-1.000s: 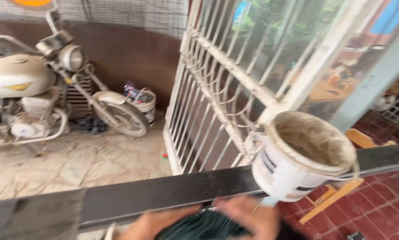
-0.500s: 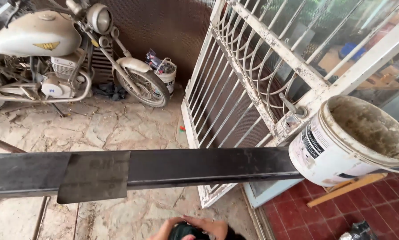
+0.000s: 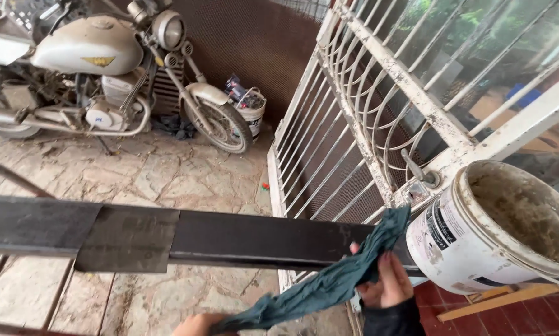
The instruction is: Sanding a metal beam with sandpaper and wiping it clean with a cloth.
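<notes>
A long dark metal rail (image 3: 229,239) runs across the lower view from left to right. My right hand (image 3: 386,281) grips a teal-blue cloth (image 3: 348,274) and presses its upper end against the rail, just left of a dirty white bucket (image 3: 497,230) that sits at the rail's right end. My left hand (image 3: 195,326) shows only at the bottom edge, holding the cloth's lower end. The cloth stretches slantwise between both hands.
A white metal gate with curved bars (image 3: 379,112) stands open behind the rail. A cream motorcycle (image 3: 105,81) is parked at the back left on stone paving (image 3: 167,180), a small bucket (image 3: 252,112) beside its front wheel. Red tiles (image 3: 528,317) lie at lower right.
The view has swung right and down. Both hands rose from the bottom edge and brought the teal cloth up onto the rail beside the bucket.
</notes>
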